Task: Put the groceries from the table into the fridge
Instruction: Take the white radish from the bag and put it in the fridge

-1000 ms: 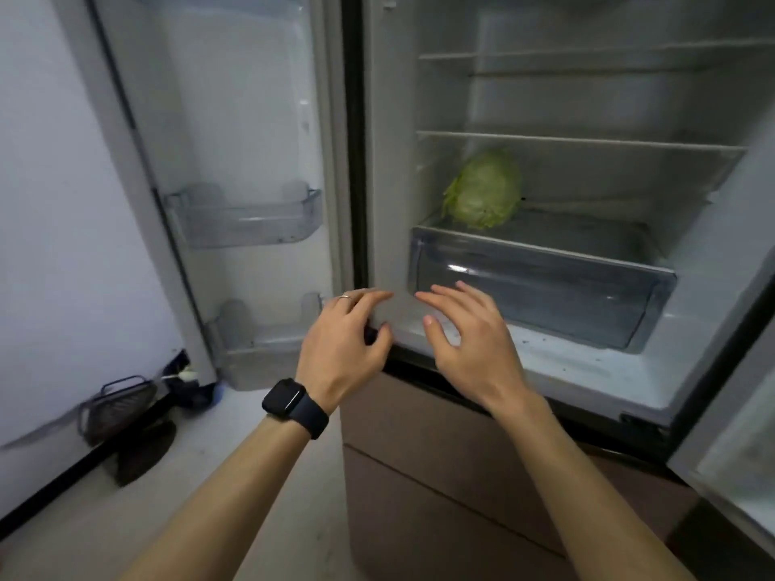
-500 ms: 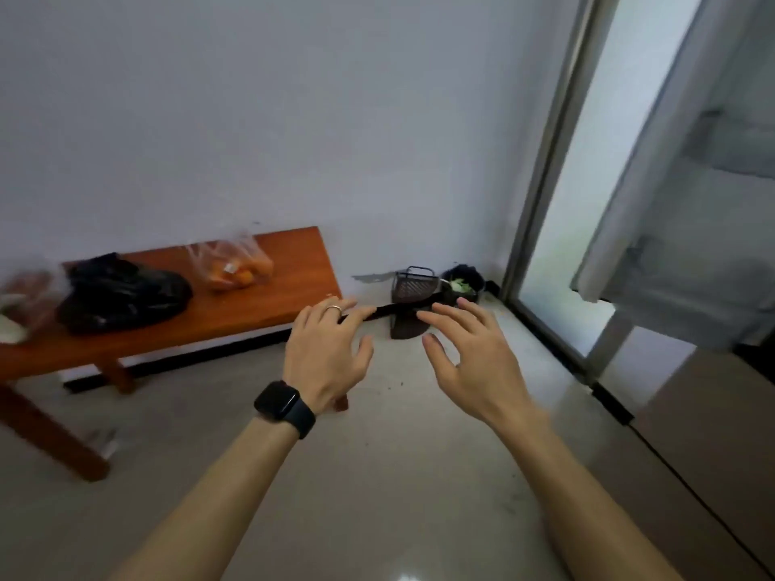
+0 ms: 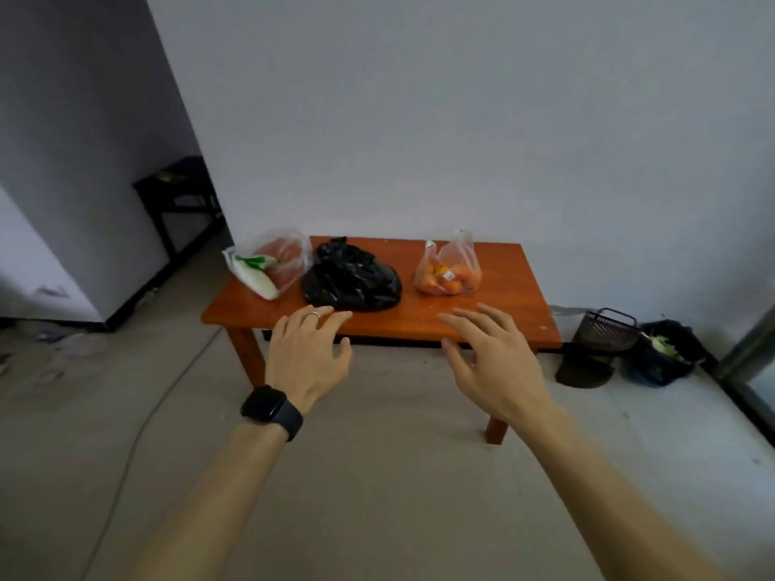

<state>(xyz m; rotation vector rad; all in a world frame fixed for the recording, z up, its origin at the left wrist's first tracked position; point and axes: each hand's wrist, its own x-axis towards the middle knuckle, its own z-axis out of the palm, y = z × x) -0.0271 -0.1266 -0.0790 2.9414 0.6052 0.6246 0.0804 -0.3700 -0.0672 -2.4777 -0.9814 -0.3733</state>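
Both hands are hovering empty with fingers loosely spread. The black bag (image 3: 352,278) is lying just beyond the left hand (image 3: 308,354), and the bag of oranges (image 3: 446,274) is sitting past the right hand (image 3: 495,362) on the table (image 3: 503,295). The oranges are probably weighing down thin, slippery plastic, so gathering its bunched top looks safest.

Low orange-brown table (image 3: 509,287), clear bag of oranges (image 3: 446,272), crumpled black bag (image 3: 352,278), clear vegetable bag (image 3: 272,264) left
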